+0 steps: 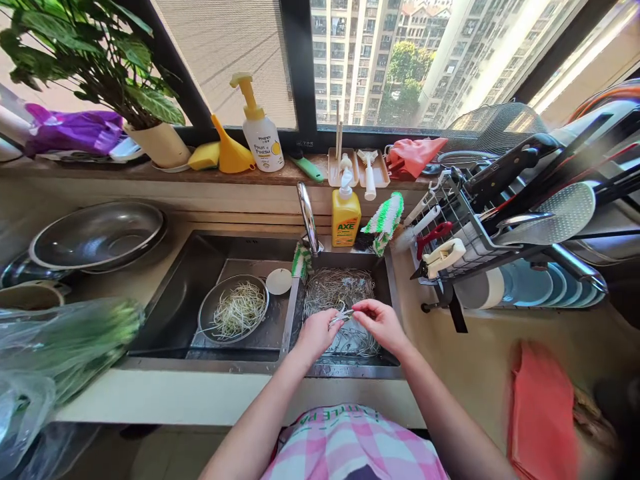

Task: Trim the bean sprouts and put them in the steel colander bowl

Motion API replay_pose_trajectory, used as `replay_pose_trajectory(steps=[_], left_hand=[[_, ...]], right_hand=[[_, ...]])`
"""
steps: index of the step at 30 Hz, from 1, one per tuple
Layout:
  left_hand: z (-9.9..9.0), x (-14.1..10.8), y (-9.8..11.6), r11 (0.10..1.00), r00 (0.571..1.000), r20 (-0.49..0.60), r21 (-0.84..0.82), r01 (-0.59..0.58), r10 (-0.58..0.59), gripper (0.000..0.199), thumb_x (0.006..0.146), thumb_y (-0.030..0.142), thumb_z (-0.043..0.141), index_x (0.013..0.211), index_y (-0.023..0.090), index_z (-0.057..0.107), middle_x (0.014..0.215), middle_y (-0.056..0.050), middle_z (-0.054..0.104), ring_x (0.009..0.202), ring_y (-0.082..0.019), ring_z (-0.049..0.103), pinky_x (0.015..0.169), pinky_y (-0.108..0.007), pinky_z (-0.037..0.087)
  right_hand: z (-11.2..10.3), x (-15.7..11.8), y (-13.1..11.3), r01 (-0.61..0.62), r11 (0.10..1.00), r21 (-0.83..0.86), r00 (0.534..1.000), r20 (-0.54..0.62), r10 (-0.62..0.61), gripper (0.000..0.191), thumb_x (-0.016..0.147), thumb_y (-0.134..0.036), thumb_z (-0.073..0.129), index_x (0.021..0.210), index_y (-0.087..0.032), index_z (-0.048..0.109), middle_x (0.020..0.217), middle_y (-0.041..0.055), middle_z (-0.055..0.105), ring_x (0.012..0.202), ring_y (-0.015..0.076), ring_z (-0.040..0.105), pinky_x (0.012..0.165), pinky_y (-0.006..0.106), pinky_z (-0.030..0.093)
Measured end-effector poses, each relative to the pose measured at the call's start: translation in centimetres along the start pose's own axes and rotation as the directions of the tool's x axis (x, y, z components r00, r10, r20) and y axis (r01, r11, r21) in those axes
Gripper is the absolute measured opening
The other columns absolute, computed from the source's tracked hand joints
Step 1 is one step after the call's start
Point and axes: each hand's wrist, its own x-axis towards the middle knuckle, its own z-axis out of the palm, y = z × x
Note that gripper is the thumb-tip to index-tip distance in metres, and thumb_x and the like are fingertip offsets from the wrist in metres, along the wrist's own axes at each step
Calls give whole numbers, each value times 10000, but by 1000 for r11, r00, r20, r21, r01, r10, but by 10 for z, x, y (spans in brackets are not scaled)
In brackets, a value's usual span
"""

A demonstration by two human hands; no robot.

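Observation:
Over the right sink basin, my left hand is closed around a few pale bean sprouts, which stick out past its fingertips. My right hand meets it from the right, thumb and forefinger pinched at the far end of those sprouts. Beneath both hands, many thin strands, like sprout roots, lie in the right basin, which looks wet. In the left basin stands a round metal strainer bowl with a pile of bean sprouts in it. A small pale disc lies beside the bowl.
A faucet rises behind the divider, beside a yellow soap bottle. On the right stands a dish rack with knives and utensils. Pans and bagged greens are at left; a red bag lies at right.

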Motion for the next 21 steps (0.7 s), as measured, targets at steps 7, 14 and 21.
replay_pose_trajectory(steps=[7, 14, 21], left_hand=[[1, -3, 9, 975, 1000, 8, 221, -11, 10, 241, 831, 315, 366, 892, 227, 582, 887, -65, 636, 798, -181, 579, 630, -242, 349], [4, 0, 2, 995, 998, -25, 83, -55, 58, 251, 832, 323, 379, 919, 223, 592, 879, -60, 645, 803, -178, 577, 660, -242, 359], [-2, 0, 1, 991, 998, -43, 127, -37, 42, 232, 823, 323, 400, 895, 210, 589, 859, -59, 645, 775, -171, 576, 635, -234, 355]], right_hand=[[26, 4, -7, 237, 764, -601, 970, 102, -221, 101, 749, -146, 494, 736, -199, 580, 705, 25, 560, 645, 136, 504, 589, 233, 375], [30, 5, -6, 90, 934, -345, 984, -111, -136, 103, 729, -152, 463, 674, -182, 545, 654, 8, 551, 595, 121, 493, 555, 218, 376], [26, 0, -10, 130, 971, -198, 987, -70, -146, 96, 768, -196, 486, 733, -180, 574, 688, 12, 572, 600, 119, 508, 543, 217, 398]])
